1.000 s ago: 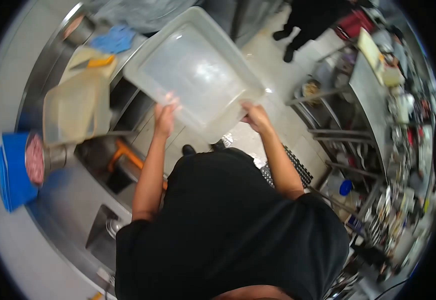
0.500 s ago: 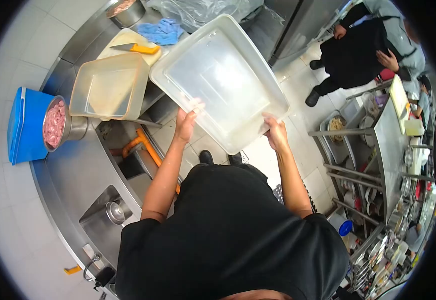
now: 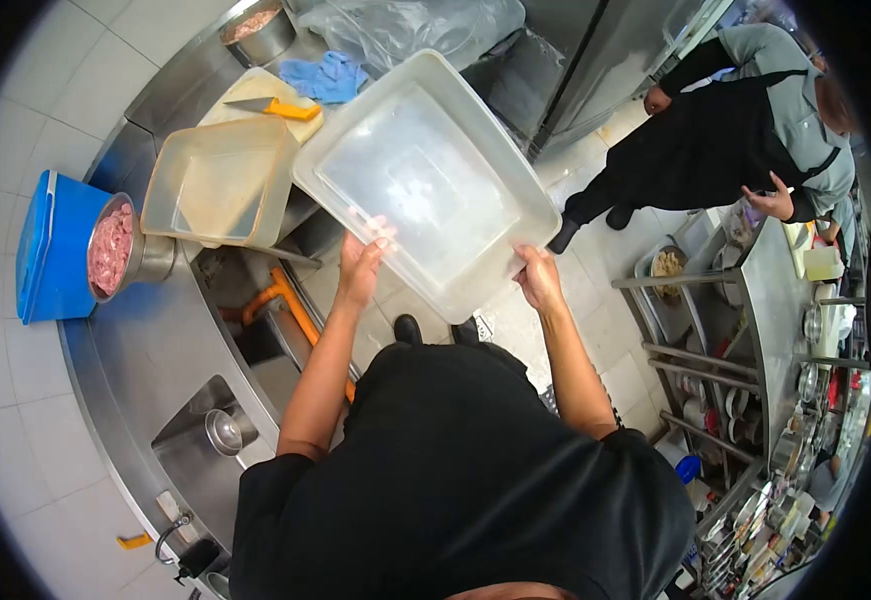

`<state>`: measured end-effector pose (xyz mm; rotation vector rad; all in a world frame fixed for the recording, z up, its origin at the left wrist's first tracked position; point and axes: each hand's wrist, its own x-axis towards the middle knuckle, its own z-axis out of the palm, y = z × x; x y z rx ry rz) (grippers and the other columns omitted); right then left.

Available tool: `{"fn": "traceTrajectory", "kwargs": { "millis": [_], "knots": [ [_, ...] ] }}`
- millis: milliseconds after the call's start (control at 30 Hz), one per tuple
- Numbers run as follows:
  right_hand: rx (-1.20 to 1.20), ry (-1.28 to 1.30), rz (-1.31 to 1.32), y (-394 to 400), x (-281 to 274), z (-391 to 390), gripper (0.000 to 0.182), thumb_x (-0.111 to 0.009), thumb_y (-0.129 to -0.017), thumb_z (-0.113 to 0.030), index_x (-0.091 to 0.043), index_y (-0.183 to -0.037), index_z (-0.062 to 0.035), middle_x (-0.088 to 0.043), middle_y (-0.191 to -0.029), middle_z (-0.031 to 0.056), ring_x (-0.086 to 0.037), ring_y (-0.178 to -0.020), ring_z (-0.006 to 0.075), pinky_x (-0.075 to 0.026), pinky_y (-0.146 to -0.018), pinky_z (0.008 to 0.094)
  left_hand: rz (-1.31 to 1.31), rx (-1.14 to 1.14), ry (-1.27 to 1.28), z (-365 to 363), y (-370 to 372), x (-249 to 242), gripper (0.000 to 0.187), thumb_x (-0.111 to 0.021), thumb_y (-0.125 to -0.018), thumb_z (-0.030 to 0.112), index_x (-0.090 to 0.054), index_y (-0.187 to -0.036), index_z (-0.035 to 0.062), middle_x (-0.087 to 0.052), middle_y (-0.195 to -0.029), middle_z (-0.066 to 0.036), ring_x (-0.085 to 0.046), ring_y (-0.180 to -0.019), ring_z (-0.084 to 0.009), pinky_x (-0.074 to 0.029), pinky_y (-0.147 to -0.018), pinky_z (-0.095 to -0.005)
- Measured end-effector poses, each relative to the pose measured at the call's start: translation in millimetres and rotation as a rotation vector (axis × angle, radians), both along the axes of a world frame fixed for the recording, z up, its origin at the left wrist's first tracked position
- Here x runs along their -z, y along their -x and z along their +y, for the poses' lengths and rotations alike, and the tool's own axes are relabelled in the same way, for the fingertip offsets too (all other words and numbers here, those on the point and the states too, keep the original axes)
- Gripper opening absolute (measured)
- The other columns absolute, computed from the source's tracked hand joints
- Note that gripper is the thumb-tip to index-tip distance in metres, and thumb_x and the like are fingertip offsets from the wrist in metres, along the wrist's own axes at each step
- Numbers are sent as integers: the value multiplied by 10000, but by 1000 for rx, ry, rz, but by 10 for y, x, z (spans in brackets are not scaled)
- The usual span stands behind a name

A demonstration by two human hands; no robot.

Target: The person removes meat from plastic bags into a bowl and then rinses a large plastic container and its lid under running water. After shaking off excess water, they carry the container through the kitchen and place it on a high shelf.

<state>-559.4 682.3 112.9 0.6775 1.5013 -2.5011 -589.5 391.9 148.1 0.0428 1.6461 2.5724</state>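
Both my hands hold a large translucent plastic tub [image 3: 426, 170] tilted in front of me above the floor. My left hand [image 3: 362, 268] grips its near left edge, the fingers showing faintly through the plastic. On the near right corner, my right hand [image 3: 538, 278] is closed round the rim. No contents show inside the tub. Left of it, a second, yellowed plastic tub [image 3: 281, 190] stands on the steel counter beside a cutting board [image 3: 241, 92]. A knife with a yellow handle [image 3: 294, 109] lies on that board.
A steel bowl of raw meat [image 3: 113, 250] leans near a blue box [image 3: 51, 245]. Behind the board lie a blue cloth [image 3: 326, 77] and clear plastic sheeting [image 3: 411, 30]. A sink [image 3: 191, 425] is at lower left. A person in a black apron [image 3: 696, 150] stands beyond steel shelving [image 3: 696, 281].
The tub has come slightly lower and closer to me, still in both hands. The other person has stepped nearer to the shelving, one hand now lower.
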Motion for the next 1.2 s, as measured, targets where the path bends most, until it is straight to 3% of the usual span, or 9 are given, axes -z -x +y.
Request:
{"fn": "traceTrajectory", "kwargs": {
  "millis": [67, 233, 467, 667, 733, 833, 933, 967, 1200],
  "knots": [
    [-56, -8, -1, 12, 246, 116, 186, -563, -854, -159, -587, -922, 12, -615, -770, 55, -599, -629, 140, -479, -536, 254, -39, -13, -8, 6, -79, 21, 684, -512, -826, 103, -145, -1397, 25, -406, -1297, -212, -474, -1164, -325, -438, -925, -433],
    [-48, 107, 59, -4, -258, 30, 261, -570, -890, -241, -594, -957, 10, -648, -883, 96, -642, -757, 175, -543, -677, 300, 8, 31, -144, -35, -42, -95, 710, -545, -809, 55, -147, -1397, 43, -402, -1261, -182, -492, -1112, -282, -450, -889, -388],
    [-30, 50, 82, 41, -78, 121, 203, -548, -906, -256, -591, -887, -58, -520, -687, -23, -486, -550, 85, -398, -475, 235, 83, -7, -81, -18, -84, -139, 721, -563, -804, 108, -150, -1391, 46, -398, -1261, -184, -472, -1146, -282, -438, -909, -400],
    [204, 71, 13, 92, -76, 169, 303, -528, -859, -337, -579, -859, -38, -424, -591, -15, -397, -475, 95, -300, -403, 235, 203, 69, -43, -82, -86, -114, 652, -514, -891, 426, -236, -1345, 49, -436, -1249, -141, -498, -1112, -269, -420, -928, -421],
    [179, 36, 4, 105, -115, 220, 396, -469, -862, -402, -585, -876, -23, -369, -576, -30, -333, -467, 89, -268, -417, 231, 41, 120, -260, -165, -66, -170, 673, -350, -898, 593, -336, -1288, 45, -491, -1209, -129, -512, -1094, -268, -406, -943, -431],
    [170, -7, -45, 151, -181, 275, 418, -467, -852, -421, -596, -874, -24, -385, -599, -21, -348, -489, 84, -266, -413, 229, 31, 162, -339, -426, 96, -229, 691, -260, -911, 599, -375, -1285, 29, -512, -1217, -140, -495, -1131, -265, -386, -970, -434],
    [92, -16, 2, 194, -280, 369, 426, -470, -850, -419, -608, -874, -17, -373, -586, -32, -337, -480, 77, -264, -411, 222, 36, 5, -268, -332, 141, -856, 688, -284, -924, 563, -340, -1326, 8, -499, -1252, -152, -467, -1174, -254, -364, -996, -417],
    [120, 25, 12, 219, -340, 353, 380, -473, -866, -374, -598, -832, -16, -299, -526, -60, -276, -409, 65, -209, -369, 223, 26, 49, -280, -413, 201, -860, 695, -298, -932, 531, -285, -1358, -18, -456, -1304, -157, -455, -1193, -254, -359, -1003, -399],
    [4, -22, 58, 232, -736, 298, 398, -484, -867, -388, -605, -863, -10, -277, -527, -68, -253, -401, 56, -200, -358, 213, -55, 392, -617, -586, 394, -1151, 668, -317, -943, 474, -253, -1371, -34, -389, -1355, -187, -409, -1235, -278, -330, -1023, -407]
  ]
}}
